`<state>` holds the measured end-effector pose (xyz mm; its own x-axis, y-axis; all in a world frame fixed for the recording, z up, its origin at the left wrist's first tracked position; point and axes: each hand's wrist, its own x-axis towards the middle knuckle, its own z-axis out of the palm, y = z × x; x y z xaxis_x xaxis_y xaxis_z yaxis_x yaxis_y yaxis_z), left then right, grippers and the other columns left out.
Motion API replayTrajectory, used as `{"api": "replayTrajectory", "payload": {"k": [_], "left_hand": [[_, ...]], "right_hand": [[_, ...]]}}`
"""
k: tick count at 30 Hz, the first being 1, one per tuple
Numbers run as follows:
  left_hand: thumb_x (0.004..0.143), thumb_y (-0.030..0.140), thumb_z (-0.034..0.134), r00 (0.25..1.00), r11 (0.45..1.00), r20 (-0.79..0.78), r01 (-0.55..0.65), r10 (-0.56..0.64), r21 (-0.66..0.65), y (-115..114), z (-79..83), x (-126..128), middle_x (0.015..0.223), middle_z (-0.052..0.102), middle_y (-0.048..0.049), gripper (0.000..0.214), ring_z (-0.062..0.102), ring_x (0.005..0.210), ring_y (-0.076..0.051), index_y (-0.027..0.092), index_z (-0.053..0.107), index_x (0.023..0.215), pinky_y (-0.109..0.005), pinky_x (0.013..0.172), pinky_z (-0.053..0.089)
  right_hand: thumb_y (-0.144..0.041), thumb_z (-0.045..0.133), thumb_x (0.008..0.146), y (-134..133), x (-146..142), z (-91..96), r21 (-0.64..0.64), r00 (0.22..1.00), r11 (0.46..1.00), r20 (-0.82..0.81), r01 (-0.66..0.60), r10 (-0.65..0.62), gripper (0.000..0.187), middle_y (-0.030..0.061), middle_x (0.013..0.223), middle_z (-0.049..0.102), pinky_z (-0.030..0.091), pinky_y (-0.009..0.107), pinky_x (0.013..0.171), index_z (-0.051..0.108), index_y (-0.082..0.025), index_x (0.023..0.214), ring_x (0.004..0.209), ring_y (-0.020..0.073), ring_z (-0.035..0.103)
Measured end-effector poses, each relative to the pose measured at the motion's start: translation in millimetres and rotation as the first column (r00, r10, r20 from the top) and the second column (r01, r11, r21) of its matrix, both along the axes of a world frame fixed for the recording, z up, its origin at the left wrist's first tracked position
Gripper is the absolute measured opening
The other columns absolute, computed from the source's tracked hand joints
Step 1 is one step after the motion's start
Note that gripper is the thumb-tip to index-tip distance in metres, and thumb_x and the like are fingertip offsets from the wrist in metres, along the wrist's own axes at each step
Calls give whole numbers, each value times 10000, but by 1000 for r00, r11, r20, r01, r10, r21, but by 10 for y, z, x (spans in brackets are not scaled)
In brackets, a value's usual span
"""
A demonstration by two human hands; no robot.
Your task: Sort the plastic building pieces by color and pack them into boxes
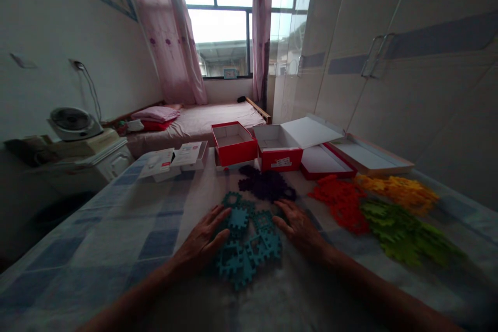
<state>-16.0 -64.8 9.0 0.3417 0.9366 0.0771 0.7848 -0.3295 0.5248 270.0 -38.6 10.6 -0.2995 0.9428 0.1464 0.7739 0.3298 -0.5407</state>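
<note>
A blue-and-white checked cloth (116,249) is covering the worktop (163,218); red cardboard boxes (237,152) are standing along its far edge. Toward the near edge's middle, flat, toothed teal pieces (238,219) are lying heaped. Left hand (210,229) and right hand (300,225), both spread and ungripping, are flanking them, seemingly for gathering; lifting would call for a closing grip.

No readable text; white label (280,162) on red box (263,161) and print on white packaging (187,153) too small, blurred
</note>
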Motion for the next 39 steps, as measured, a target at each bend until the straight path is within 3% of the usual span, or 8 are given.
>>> {"api": "replayTrajectory", "payload": {"k": [8,14,20,24,27,32,35,39], "left_hand": [[889,552,333,992,999,122,-34,37,-29,-265,44,606,1538,151,-53,600,107,1409,-253,257,313,1412,-492,1129,204],[903,523,305,991,977,12,-133,132,167,176,116,466,1492,282,-106,573,154,1400,-259,180,443,1340,-480,1138,164],[906,506,296,995,995,-31,-97,97,25,549,37,380,1428,390,-128,582,281,1358,-264,140,461,1327,-431,1127,221],[913,504,295,998,998,47,35,-38,50,369,74,397,1403,428,-84,530,372,1310,-220,204,480,1309,-373,1101,295],[897,536,327,992,991,18,122,-123,53,145,124,235,1465,343,-61,543,304,1349,-243,268,399,1364,-427,1098,292],[647,708,582,942,937,-97,331,-322,111,-221,32,-77,1548,71,-61,974,104,1393,-365,345,159,1446,-588,1089,196],[512,723,671,925,924,-144,368,-352,103,-352,-49,-30,1546,43,-91,1155,90,1382,-410,342,117,1452,-643,1078,143],[520,710,679,925,926,-145,365,-351,91,-395,-97,241,1544,43,-110,1164,65,1384,-409,332,99,1455,-652,1069,179]], "right_hand": [[-419,380,908,25,-4,0,58,999,998,22,37,-38,496,117,1331,485,273,376,1067,493,-126,1292,1247,216,410],[-412,406,905,184,78,100,84,994,996,95,39,-46,397,90,1218,574,339,372,987,601,-180,1162,1160,224,484],[-364,433,898,410,-107,200,37,994,998,95,-55,52,386,83,1229,576,351,339,974,580,-176,1200,1136,207,505],[-378,423,904,375,-146,209,57,994,995,74,-79,75,394,76,1242,568,349,334,982,570,-178,1209,1153,203,493],[-387,405,915,223,-24,227,96,994,991,65,-89,83,368,74,1194,593,360,338,970,605,-186,1149,1115,199,520],[-438,396,911,-64,187,202,49,993,995,85,-86,81,442,97,1297,523,317,402,1017,534,-199,1255,1210,225,457],[-478,404,899,-174,223,144,66,990,991,82,-117,112,493,99,1336,489,291,412,1039,484,-213,1307,1248,225,420],[-483,423,888,-232,264,73,79,988,987,81,-137,131,508,98,1337,484,292,409,1040,471,-214,1317,1255,226,410]]}}
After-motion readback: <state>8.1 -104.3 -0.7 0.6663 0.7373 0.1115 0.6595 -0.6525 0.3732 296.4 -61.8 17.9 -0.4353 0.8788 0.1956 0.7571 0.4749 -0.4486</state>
